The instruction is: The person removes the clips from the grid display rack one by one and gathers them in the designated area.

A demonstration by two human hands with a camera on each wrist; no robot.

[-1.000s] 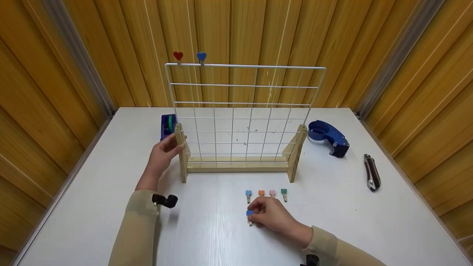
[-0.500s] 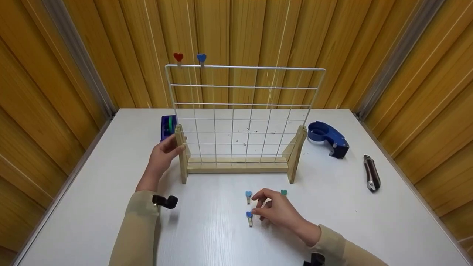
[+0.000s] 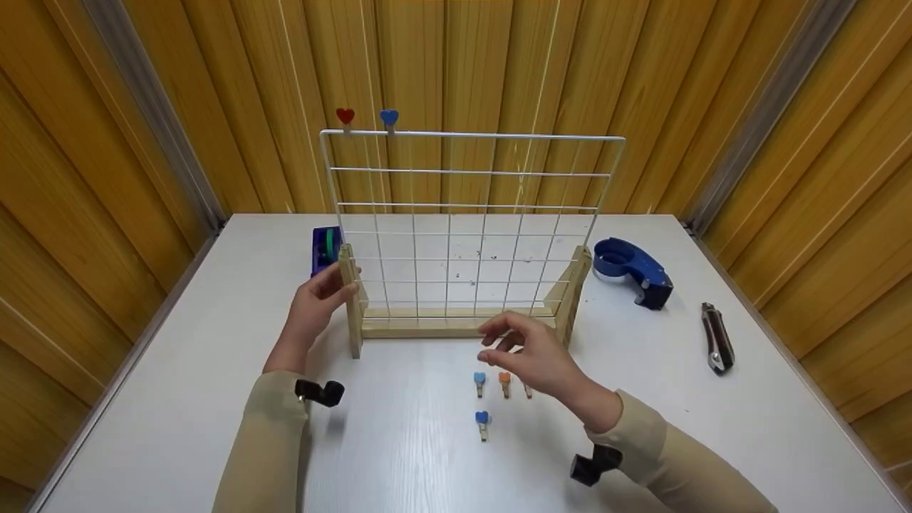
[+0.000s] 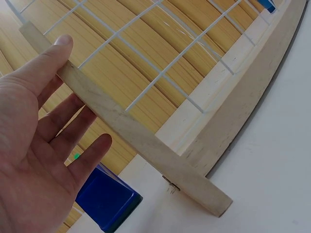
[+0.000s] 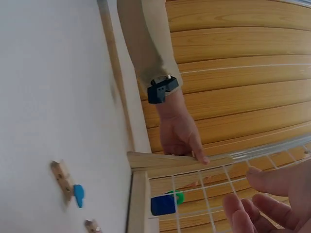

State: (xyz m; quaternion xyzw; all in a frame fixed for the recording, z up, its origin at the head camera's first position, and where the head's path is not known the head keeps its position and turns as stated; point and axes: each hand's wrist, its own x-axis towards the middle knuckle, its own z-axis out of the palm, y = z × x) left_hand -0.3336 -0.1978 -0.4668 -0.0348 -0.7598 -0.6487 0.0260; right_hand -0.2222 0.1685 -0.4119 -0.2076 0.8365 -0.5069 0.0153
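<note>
My left hand (image 3: 313,306) grips the left wooden post (image 4: 116,119) of a wire grid rack (image 3: 474,135), thumb in front and fingers behind. My right hand (image 3: 534,353) hovers before the rack's lower bar, thumb and fingers apart, holding nothing. Under and beside it on the table lie small heart clothespins: light blue (image 3: 479,383), orange (image 3: 505,383) and a pink one (image 3: 528,390) mostly covered by the hand. Nearer sits a blue clothespin (image 3: 482,425). A red-heart clothespin (image 3: 345,117) and a blue-heart clothespin (image 3: 389,118) stand clipped on the rack's top wire, toward the left.
A blue tape dispenser (image 3: 634,271) stands right of the rack, with a utility knife (image 3: 717,338) farther right. Behind the left post is a dark blue box-like thing (image 3: 326,246) with a green part. Corrugated wood-look walls (image 3: 456,64) enclose the white table (image 3: 399,442).
My right hand has let go of the blue clothespin, leaving it on the table, and has risen toward the rack over the others. The left hand keeps its grip on the post.
</note>
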